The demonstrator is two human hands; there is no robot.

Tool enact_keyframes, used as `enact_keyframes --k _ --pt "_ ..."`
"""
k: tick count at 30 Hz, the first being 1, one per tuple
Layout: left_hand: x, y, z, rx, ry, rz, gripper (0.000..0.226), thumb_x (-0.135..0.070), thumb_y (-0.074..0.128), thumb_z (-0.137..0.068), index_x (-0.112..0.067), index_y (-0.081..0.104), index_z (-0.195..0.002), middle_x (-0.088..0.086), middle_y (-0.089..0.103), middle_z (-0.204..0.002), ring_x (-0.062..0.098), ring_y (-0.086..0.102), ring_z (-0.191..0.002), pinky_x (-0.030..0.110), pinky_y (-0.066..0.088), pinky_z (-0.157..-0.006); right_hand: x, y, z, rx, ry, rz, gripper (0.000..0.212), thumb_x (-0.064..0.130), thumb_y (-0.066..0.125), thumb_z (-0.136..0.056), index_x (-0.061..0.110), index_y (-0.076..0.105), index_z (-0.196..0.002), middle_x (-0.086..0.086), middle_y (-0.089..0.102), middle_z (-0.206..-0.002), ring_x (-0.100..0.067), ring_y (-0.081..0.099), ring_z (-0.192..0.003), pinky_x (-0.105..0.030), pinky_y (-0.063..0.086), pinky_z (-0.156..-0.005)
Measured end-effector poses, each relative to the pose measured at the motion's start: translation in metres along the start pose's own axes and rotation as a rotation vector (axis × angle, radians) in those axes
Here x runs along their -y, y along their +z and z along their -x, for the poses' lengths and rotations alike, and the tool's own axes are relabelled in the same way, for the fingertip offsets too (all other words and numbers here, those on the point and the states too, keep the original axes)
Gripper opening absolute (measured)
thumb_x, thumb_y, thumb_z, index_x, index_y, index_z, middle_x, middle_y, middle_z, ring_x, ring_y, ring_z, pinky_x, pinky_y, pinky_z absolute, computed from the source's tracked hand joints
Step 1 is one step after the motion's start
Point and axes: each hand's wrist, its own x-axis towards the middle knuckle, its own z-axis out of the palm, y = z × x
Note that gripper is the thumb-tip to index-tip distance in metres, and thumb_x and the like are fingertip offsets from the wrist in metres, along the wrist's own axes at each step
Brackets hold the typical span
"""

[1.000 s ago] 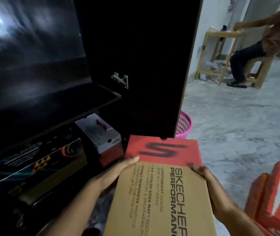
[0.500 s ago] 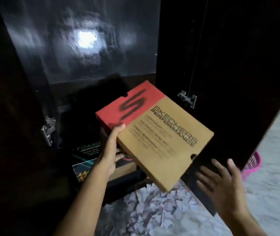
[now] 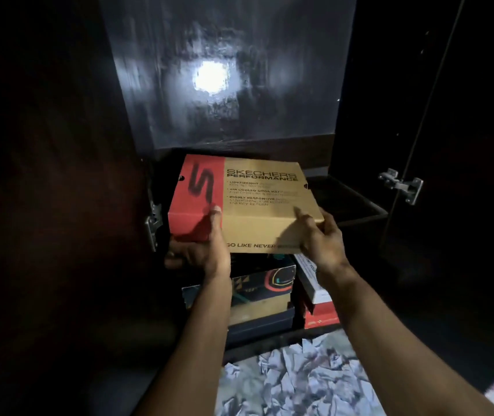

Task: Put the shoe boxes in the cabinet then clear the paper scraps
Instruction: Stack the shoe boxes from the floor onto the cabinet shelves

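Skechers box [image 3: 245, 202] sits at cabinet [image 3: 359, 85] mouth, 12 o'clock, above stacked boxes [image 3: 262, 291]. Left hand [image 3: 200, 250] clamps its near-left corner; right hand [image 3: 319, 235] grips near-right edge. Keep level, slide straight back (scraps [image 3: 299, 382] wait at 6 o'clock).

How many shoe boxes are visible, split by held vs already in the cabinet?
Held: 1, the red and tan Skechers box, gripped by the left hand and right hand.
Already in the cabinet: 2 that I can tell apart, the dark patterned box and the red and white box.
Total: 3. Deeper boxes may be hidden in the dark.
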Motion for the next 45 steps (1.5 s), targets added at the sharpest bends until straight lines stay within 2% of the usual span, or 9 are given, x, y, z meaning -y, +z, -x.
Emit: enact_keyframes --k 3,14,17,20,22,27,33,36,45 --pt "0.017 0.0 -0.022 -0.113 0.006 -0.084 0.126 -0.091 0.054 -0.052 -0.022 0.026 -0.153 0.01 0.021 -0.155 0.037 0.027 -0.145 0.052 0.033 -0.118 0.001 0.016 -0.028 -0.039 -0.045 0.11 0.06 0.06 0.074 -0.085 0.027 0.057 -0.133 -0.004 0.068 -0.123 -0.028 0.067 -0.112 -0.048 0.06 -0.095" --pt "0.03 0.003 -0.049 -0.095 0.043 -0.098 0.086 -0.056 0.06 -0.093 -0.026 0.02 -0.163 0.012 0.009 -0.17 0.036 0.006 -0.156 0.05 0.009 -0.124 0.001 0.057 -0.104 -0.032 -0.046 0.212 0.055 0.042 0.064 -0.1 0.003 0.053 -0.139 -0.02 0.062 -0.136 -0.039 0.061 -0.127 -0.047 0.052 -0.104" --pt "0.038 0.005 -0.043 -0.14 0.149 -0.057 0.083 -0.056 0.062 -0.086 -0.027 0.03 -0.157 0.015 0.022 -0.161 0.036 0.022 -0.149 0.049 0.024 -0.119 -0.005 0.049 -0.102 -0.067 -0.002 0.22 0.07 0.059 0.066 -0.092 0.016 0.049 -0.144 -0.012 0.06 -0.144 -0.035 0.06 -0.128 -0.049 0.05 -0.109" --pt "0.049 0.011 -0.02 -0.125 0.297 -0.024 0.075 -0.054 0.055 -0.073 -0.019 0.05 -0.14 0.014 0.044 -0.143 0.034 0.047 -0.129 0.043 0.042 -0.105 -0.007 0.024 -0.068 -0.084 -0.039 0.208 0.063 0.05 0.066 -0.096 0.019 0.047 -0.148 -0.004 0.063 -0.135 -0.028 0.057 -0.132 -0.045 0.043 -0.116" --pt "0.056 0.02 -0.003 -0.062 0.384 -0.049 0.065 -0.049 0.057 -0.074 -0.016 0.059 -0.129 0.011 0.055 -0.131 0.033 0.056 -0.118 0.045 0.046 -0.102 -0.012 -0.003 -0.04 -0.067 -0.076 0.212 0.053 0.045 0.069 -0.094 0.022 0.054 -0.139 0.004 0.068 -0.114 -0.022 0.062 -0.123 -0.043 0.046 -0.113" --pt "0.09 0.054 0.052 0.239 0.404 -0.09 0.049 -0.044 0.057 -0.077 -0.02 0.062 -0.119 0.004 0.064 -0.113 0.024 0.063 -0.1 0.037 0.052 -0.089 -0.032 -0.095 0.027 -0.085 -0.085 0.263 0.03 0.056 0.071 -0.074 0.048 0.065 -0.103 0.001 0.077 -0.104 -0.023 0.074 -0.103 -0.056 0.058 -0.097" --pt "0.15 0.09 0.159 0.588 0.338 -0.142 0.019 -0.017 0.064 -0.087 -0.016 0.067 -0.106 0.005 0.069 -0.09 0.012 0.064 -0.079 0.014 0.046 -0.07 -0.045 -0.229 0.114 -0.199 -0.06 0.425 0.017 0.023 0.068 -0.093 0.028 0.07 -0.109 -0.001 0.075 -0.1 -0.011 0.072 -0.098 -0.035 0.06 -0.092" --pt "0.187 0.104 0.219 0.773 0.275 -0.196 0.016 -0.012 0.065 -0.087 -0.015 0.069 -0.102 0.004 0.069 -0.081 0.011 0.066 -0.075 0.026 0.052 -0.074 -0.052 -0.302 0.16 -0.315 -0.015 0.47 0.012 0.011 0.069 -0.095 0.017 0.074 -0.105 0.003 0.076 -0.095 -0.002 0.071 -0.091 -0.02 0.054 -0.083" --pt "0.318 0.125 0.412 1.33 0.067 -0.518 0.012 -0.026 0.065 -0.082 -0.021 0.07 -0.092 0.004 0.072 -0.089 0.033 0.072 -0.096 0.042 0.059 -0.086 -0.108 -0.501 0.312 -0.742 0.225 0.459 0.006 0.012 0.068 -0.097 0.013 0.074 -0.099 0.001 0.078 -0.105 -0.008 0.071 -0.094 -0.028 0.054 -0.087"
